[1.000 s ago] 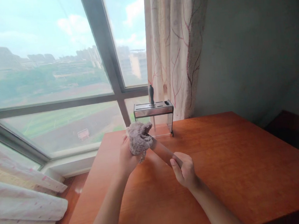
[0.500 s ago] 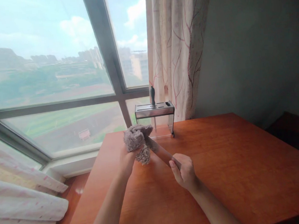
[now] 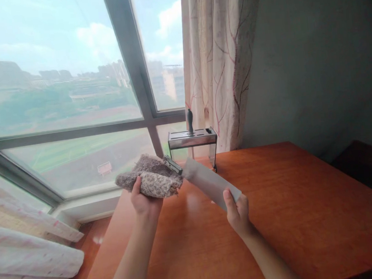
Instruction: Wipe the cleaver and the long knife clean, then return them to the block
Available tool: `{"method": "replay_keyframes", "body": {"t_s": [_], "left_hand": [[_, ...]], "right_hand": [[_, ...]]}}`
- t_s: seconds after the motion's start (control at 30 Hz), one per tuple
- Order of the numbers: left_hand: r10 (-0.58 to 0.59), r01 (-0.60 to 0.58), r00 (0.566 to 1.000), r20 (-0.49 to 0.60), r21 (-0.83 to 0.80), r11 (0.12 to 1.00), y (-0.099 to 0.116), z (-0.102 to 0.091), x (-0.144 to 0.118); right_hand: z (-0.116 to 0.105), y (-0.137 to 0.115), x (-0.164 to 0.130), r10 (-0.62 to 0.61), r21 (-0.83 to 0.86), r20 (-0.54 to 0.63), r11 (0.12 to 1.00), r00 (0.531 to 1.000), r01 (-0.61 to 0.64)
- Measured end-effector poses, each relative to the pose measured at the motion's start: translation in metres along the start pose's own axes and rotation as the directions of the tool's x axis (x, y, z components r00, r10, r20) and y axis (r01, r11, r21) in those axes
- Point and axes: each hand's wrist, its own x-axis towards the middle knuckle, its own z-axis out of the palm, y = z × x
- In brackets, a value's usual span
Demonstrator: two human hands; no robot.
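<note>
My left hand (image 3: 147, 205) is closed around a fuzzy grey-brown cloth (image 3: 150, 176), folded so that a paler mottled side faces me. At the cloth's right upper edge sits a small silver metal piece (image 3: 173, 165); how it is attached does not show. My right hand (image 3: 238, 210) grips the near end of a flat grey rectangular plate (image 3: 210, 182), thumb on top. Its far end points up and left, close to the cloth. Both are held above the wooden table.
A metal frame (image 3: 192, 139) with a dark upright handle (image 3: 190, 121) stands at the back of the reddish-brown table (image 3: 290, 200). Windows (image 3: 56, 94) rise behind and to the left. A patterned curtain (image 3: 218, 59) hangs behind the table, beside a grey wall (image 3: 311, 61).
The cloth has come off the plate's far end and moved left with my left hand, spreading wider. The plate has turned so its broad face shows, and the small metal piece has come into view.
</note>
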Motion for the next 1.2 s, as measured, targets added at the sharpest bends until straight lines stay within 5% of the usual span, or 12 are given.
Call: {"method": "replay_keyframes", "body": {"t_s": [0.17,0.47,0.7,0.83,0.97,1.1,1.2], "left_hand": [[-0.027,0.03,0.996,0.081,-0.04,0.999,0.0,-0.002,0.001],[-0.141,0.147,0.985,0.104,-0.058,0.987,-0.006,0.01,-0.02],[-0.286,0.295,0.955,0.081,-0.125,0.947,-0.019,0.019,-0.024],[-0.309,0.31,0.951,0.024,-0.117,0.944,-0.029,0.024,-0.032],[-0.435,0.436,0.9,0.021,-0.01,0.9,-0.045,0.028,-0.053],[-0.56,0.554,0.826,0.064,0.09,0.828,-0.057,0.029,-0.07],[-0.564,0.563,0.811,0.152,0.056,0.824,-0.054,0.028,-0.069]], "right_hand": [[0.003,-0.003,0.002,0.234,0.288,-0.026,0.933,0.972,-0.217],[0.019,-0.002,0.006,0.366,0.367,0.271,0.816,0.89,-0.447],[0.023,0.003,-0.001,0.274,0.198,0.242,0.925,0.931,-0.324],[0.02,0.002,-0.003,0.057,0.001,0.264,0.998,0.963,-0.059],[0.018,0.001,-0.002,-0.158,-0.152,0.321,0.964,0.934,0.216],[0.015,0.004,0.0,-0.133,-0.198,0.189,0.965,0.973,0.17],[0.013,0.006,0.002,-0.041,-0.146,0.139,0.987,0.989,0.062]]}}
